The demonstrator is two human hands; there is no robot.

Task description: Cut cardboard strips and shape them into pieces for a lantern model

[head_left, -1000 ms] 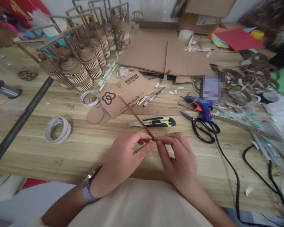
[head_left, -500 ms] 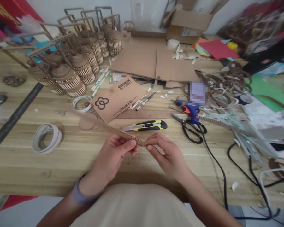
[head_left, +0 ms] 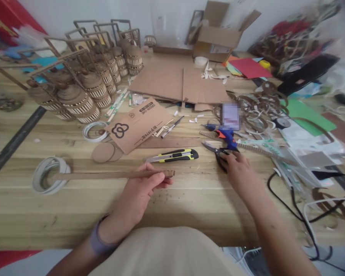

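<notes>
My left hand (head_left: 140, 191) pinches a long, thin cardboard strip (head_left: 103, 175) near its right end; the strip runs level to the left, over a tape roll (head_left: 47, 178). My right hand (head_left: 238, 172) lies to the right on the black scissors (head_left: 218, 151), covering their handles, with the blades pointing left. Whether its fingers grip the scissors is unclear. A yellow and black utility knife (head_left: 175, 155) rests on the wooden table (head_left: 189, 195) between my hands.
A blue glue gun (head_left: 227, 135) with black cables (head_left: 293, 207) lies right of the scissors. A printed cardboard sheet (head_left: 138, 124) and cardboard discs (head_left: 103, 152) lie ahead. Several cardboard lanterns (head_left: 83, 97) stand at back left, flat cardboard (head_left: 178, 80) and a box (head_left: 218, 38) behind.
My right hand let go of the strip and moved right onto the scissors. My left hand swung the strip from pointing away to lying level toward the left.
</notes>
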